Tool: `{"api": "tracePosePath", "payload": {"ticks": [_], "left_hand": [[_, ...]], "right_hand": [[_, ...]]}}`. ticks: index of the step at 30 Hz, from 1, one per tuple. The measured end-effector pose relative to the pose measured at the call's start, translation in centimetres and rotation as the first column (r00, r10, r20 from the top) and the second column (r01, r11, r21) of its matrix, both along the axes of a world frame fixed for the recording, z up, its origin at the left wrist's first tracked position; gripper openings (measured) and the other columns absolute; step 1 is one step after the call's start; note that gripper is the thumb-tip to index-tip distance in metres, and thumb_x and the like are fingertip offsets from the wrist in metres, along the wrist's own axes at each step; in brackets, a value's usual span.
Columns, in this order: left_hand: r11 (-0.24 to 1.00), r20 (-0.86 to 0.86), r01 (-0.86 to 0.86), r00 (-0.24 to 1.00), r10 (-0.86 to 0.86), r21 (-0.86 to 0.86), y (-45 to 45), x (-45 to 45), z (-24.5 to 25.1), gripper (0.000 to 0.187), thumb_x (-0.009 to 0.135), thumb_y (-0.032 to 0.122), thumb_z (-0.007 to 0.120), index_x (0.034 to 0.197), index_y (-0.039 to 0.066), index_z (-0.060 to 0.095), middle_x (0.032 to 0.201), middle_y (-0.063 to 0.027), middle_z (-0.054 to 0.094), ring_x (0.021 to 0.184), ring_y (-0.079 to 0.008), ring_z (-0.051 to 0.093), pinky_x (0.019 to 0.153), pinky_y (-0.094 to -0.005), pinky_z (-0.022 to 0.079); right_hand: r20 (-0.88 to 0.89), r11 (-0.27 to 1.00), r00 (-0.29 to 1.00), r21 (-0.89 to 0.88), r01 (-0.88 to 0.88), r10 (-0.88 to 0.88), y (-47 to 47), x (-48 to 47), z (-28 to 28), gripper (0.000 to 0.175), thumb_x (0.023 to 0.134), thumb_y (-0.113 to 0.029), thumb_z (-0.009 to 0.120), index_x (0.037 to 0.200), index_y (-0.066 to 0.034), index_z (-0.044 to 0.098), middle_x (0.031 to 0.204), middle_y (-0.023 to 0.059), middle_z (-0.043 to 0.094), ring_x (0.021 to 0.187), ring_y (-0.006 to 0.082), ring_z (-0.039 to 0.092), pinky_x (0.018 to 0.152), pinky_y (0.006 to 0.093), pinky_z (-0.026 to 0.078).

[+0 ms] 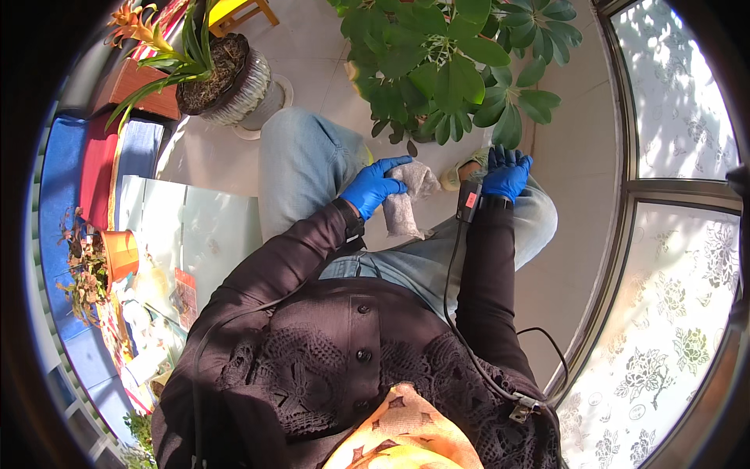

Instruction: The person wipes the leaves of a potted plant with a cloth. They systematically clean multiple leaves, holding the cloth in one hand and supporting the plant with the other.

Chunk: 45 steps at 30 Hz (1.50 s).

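My left hand (372, 187), in a blue glove, grips a crumpled light-grey cloth (403, 206) between thumb and fingers. The cloth hangs folded between my knees, in front of my lap. Over by my right knee, my right hand (507, 177) wears a matching glove. Its fingers are extended and nothing shows in its grasp. Just beyond both hands spread the glossy green leaves of an umbrella plant (448, 82); its lowest leaves come close to the right fingertips. Most of that plant's pot is hidden under the foliage.
Frosted, flower-patterned glass panels (674, 305) in a metal frame line the right side. At upper left a bromeliad grows in a ribbed pot (249, 94). A glass-topped table (220, 220) and an orange pot (121, 256) stand left. Cables (451, 269) run along both sleeves.
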State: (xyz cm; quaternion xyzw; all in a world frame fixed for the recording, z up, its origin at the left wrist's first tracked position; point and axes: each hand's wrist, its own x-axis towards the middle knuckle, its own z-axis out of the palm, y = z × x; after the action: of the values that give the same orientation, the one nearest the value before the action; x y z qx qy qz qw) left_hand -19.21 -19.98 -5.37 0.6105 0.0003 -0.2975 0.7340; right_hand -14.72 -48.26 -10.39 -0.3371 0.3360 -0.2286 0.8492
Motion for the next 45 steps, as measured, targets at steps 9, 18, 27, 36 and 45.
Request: {"api": "tracePosePath", "payload": {"ticks": [9, 18, 27, 36, 45], "left_hand": [[0.999, 0.076, -0.049, 0.996, 0.050, -0.013, 1.7, 0.0, -0.9, 0.053, 0.074, -0.003, 0.061, 0.126, 0.005, 0.054, 0.116, -0.0039, 0.057, 0.098, -0.0110, 0.053, 0.089, -0.0252, 0.043], [0.987, 0.460, -0.019, 0.886, -0.058, 0.160, 0.0, 0.1, 4.3, 0.054, 0.077, -0.006, 0.060, 0.128, 0.009, 0.052, 0.118, -0.0047, 0.055, 0.107, -0.0145, 0.052, 0.093, -0.0273, 0.042], [0.736, 0.802, -0.338, 0.369, -0.470, 0.587, -5.7, 6.1, 8.2, 0.047, 0.079, 0.008, 0.058, 0.126, 0.014, 0.049, 0.105, -0.0115, 0.056, 0.092, -0.0316, 0.059, 0.078, -0.0387, 0.050], [0.654, 0.675, -0.230, 0.447, -0.587, 0.721, -9.5, 7.3, 5.4, 0.030, 0.085, 0.016, 0.053, 0.115, 0.012, 0.056, 0.106, -0.0132, 0.058, 0.094, -0.0340, 0.058, 0.078, -0.0377, 0.049], [0.688, 0.427, 0.127, 0.700, -0.573, 0.714, -4.9, 4.7, 3.2, 0.033, 0.079, 0.008, 0.058, 0.112, 0.013, 0.062, 0.101, -0.0097, 0.059, 0.094, -0.0278, 0.060, 0.083, -0.0326, 0.047]], "right_hand": [[-0.062, 0.963, 0.966, 0.107, -0.245, 0.253, 2.3, 0.2, -2.5, 0.053, 0.095, -0.038, 0.039, 0.133, -0.0015, 0.037, 0.126, 0.0187, 0.051, 0.107, 0.0343, 0.055, 0.095, 0.0472, 0.043], [0.418, 0.701, 0.757, 0.316, -0.639, 0.502, 5.8, 1.3, 0.7, 0.059, 0.091, -0.051, 0.045, 0.132, -0.0089, 0.043, 0.130, 0.0108, 0.050, 0.119, 0.0304, 0.048, 0.101, 0.0500, 0.038], [0.623, 0.656, 0.686, 0.343, -0.672, 0.377, 6.5, 1.5, 3.2, 0.064, 0.092, -0.055, 0.039, 0.136, -0.0085, 0.039, 0.136, 0.0096, 0.046, 0.124, 0.0278, 0.044, 0.104, 0.0414, 0.034], [0.610, 0.592, 0.697, 0.420, -0.688, 0.378, 6.0, 1.4, 2.9, 0.081, 0.085, -0.068, 0.039, 0.130, -0.0003, 0.043, 0.127, 0.0150, 0.052, 0.114, 0.0300, 0.049, 0.103, 0.0417, 0.035], [0.540, 0.755, 0.704, 0.177, -0.631, 0.461, 6.0, 1.7, 3.3, 0.060, 0.091, -0.055, 0.043, 0.134, -0.0131, 0.043, 0.134, 0.0079, 0.047, 0.115, 0.0301, 0.052, 0.095, 0.0470, 0.043]]}}
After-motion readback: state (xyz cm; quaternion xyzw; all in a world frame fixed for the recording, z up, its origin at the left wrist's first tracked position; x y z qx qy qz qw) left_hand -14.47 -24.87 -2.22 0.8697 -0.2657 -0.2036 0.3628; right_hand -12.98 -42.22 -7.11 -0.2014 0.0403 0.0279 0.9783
